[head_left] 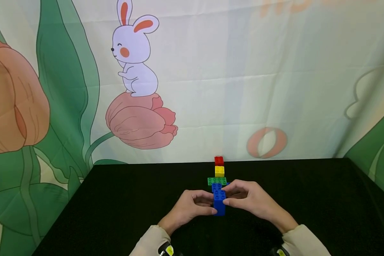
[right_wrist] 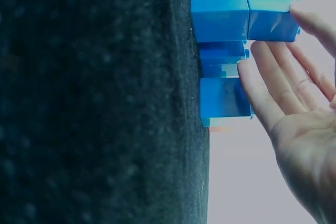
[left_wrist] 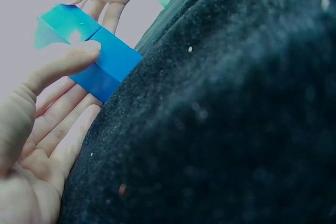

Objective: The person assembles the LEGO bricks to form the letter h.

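Note:
Two blue toy bricks are stacked one on the other at the front of the table. My left hand (head_left: 192,206) grips the lower blue brick (left_wrist: 118,53) from the left, its thumb near the seam and its fingers on the far side. From the right, my right hand (head_left: 249,197) pinches the upper blue brick (right_wrist: 273,14) between thumb and fingers. Just behind the stack, a blue brick (head_left: 216,186) is partly hidden by it. Another blue brick (right_wrist: 226,98) sits to the right, mostly covered by my right hand in the head view.
Behind the blue bricks lies a wide green brick (head_left: 217,181), then a yellow brick (head_left: 219,171) and a red brick (head_left: 219,161) in a line toward the back. They stand on a black cloth-covered table (head_left: 131,199). A printed curtain (head_left: 204,89) hangs along its far edge.

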`<control>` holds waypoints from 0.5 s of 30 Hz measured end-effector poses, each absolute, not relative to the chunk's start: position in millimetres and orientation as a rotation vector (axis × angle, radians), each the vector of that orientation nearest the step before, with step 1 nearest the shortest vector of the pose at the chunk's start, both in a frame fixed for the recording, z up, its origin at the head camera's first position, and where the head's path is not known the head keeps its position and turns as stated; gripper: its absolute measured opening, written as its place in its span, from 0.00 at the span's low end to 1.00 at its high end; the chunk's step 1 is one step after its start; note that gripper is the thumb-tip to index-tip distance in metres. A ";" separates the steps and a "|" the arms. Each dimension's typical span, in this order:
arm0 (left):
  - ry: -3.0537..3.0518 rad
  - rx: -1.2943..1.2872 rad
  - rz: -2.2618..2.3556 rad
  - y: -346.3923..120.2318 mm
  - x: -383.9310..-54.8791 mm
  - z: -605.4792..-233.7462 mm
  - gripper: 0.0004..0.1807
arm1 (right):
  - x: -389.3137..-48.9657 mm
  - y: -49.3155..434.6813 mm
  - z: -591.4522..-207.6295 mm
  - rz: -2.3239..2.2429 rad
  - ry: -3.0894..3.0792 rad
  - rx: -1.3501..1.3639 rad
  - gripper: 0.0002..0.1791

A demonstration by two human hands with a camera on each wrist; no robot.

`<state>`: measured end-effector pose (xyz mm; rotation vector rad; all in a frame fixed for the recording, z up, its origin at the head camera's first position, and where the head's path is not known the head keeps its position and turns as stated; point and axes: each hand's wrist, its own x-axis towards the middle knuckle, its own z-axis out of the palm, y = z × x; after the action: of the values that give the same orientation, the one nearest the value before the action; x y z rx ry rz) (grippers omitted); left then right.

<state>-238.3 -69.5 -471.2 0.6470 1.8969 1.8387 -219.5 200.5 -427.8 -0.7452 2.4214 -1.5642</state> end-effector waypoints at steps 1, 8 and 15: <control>1.894 0.642 1.841 -69.4 -238.6 -471.8 0.20 | -219.6 200.6 -427.9 -1.564 2.422 -0.745 0.17; 1.911 0.633 1.836 -68.4 -238.4 -471.5 0.19 | -219.3 200.5 -427.5 -1.567 2.426 -0.739 0.17; 1.933 0.639 1.816 -68.5 -238.5 -470.4 0.20 | -218.7 198.5 -424.8 -1.532 2.455 -0.746 0.16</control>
<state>-238.5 -68.5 -470.4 0.6394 1.9330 1.8157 -218.7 198.5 -424.8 -0.7461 2.4545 -1.5315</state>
